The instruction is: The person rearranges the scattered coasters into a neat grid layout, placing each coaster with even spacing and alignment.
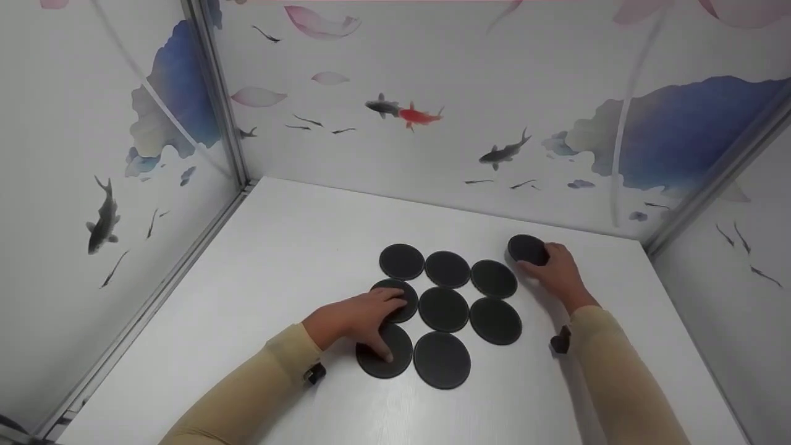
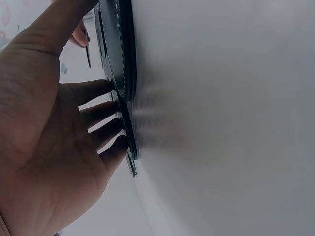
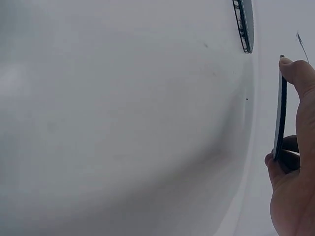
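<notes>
Several round black coasters lie flat in rows on the white table (image 1: 296, 247). Three form the back row, three the middle row and two the front row. My left hand (image 1: 358, 315) rests over the left side of the group, fingertips on the left middle coaster (image 1: 410, 302) and thumb on the left front coaster (image 1: 395, 340). At the back right, my right hand (image 1: 561, 277) pinches another coaster (image 1: 526, 248) by its edges. In the right wrist view this held coaster (image 3: 280, 110) appears edge-on, raised off the table, between thumb and fingers.
Printed wall panels with fish and petals enclose the table at the back (image 1: 432, 161), left (image 1: 123, 154) and right (image 1: 754, 222). A metal corner post (image 1: 216, 93) stands at the back left. Each sleeve has a small black device (image 1: 315, 373) near the wrist.
</notes>
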`<state>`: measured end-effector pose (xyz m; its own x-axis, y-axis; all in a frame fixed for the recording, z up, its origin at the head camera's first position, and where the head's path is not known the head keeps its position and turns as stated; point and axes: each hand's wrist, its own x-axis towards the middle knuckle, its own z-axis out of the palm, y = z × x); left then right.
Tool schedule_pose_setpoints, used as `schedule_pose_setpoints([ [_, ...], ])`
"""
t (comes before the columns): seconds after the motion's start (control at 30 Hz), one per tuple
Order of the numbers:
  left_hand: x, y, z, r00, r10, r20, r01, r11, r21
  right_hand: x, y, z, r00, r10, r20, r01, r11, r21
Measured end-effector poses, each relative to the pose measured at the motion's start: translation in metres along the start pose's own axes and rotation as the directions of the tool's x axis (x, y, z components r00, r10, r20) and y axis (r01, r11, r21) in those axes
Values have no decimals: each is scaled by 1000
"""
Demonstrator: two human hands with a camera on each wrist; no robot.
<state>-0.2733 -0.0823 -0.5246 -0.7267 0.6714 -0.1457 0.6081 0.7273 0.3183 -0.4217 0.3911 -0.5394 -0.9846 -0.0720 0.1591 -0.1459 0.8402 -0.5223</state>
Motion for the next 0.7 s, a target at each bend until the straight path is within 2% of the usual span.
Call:
schedule_pose_setpoints([
  [0.2, 2, -2, 3, 1000, -8, 7, 8, 1000, 7, -10, 2, -3, 999, -45, -3, 45, 999, -29],
  [0.7, -1, 2, -3, 1000, -8, 14, 8, 1000, 2, -48, -4, -8, 986, -168, 11, 169, 985, -23],
])
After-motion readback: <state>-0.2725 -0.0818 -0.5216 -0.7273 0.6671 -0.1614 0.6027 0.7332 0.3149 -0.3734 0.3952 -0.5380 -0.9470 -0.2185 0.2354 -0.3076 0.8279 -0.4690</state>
